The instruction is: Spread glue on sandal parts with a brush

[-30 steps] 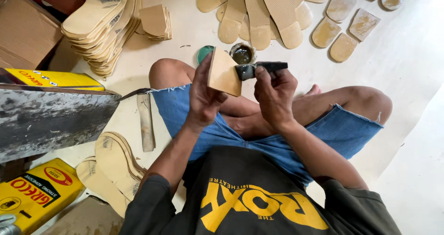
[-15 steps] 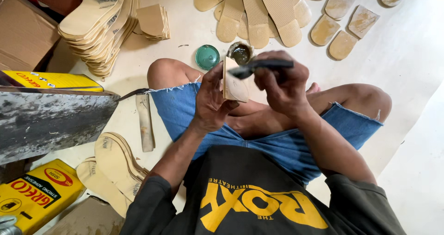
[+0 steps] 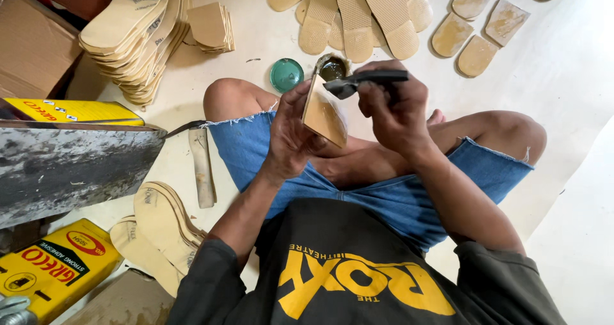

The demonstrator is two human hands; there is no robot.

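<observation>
- Heel piece [image 3: 324, 115]: tan, with a glossy, darker sheen on its face.
- Brush [image 3: 366, 80], touching the heel piece's upper edge: black.
- Lid [image 3: 286, 75], left of the heel piece: green.
- Shorts [image 3: 384, 197], below the heel piece: blue denim, frayed pale hems.
- Shirt [image 3: 358, 280]: black with yellow lettering.
- Insole stack [image 3: 137, 34], far upper left: beige.
- Carton [image 3: 54, 274], lower left: yellow with red and black print.

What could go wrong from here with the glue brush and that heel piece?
1. The left hand pinches the heel piece by its edge, so the wet brush in the right hand may smear the fingers.
2. The open glue tin sits close to the knee; a nudge might tip it.
3. The lid lies off, so glue may skin over.
</observation>
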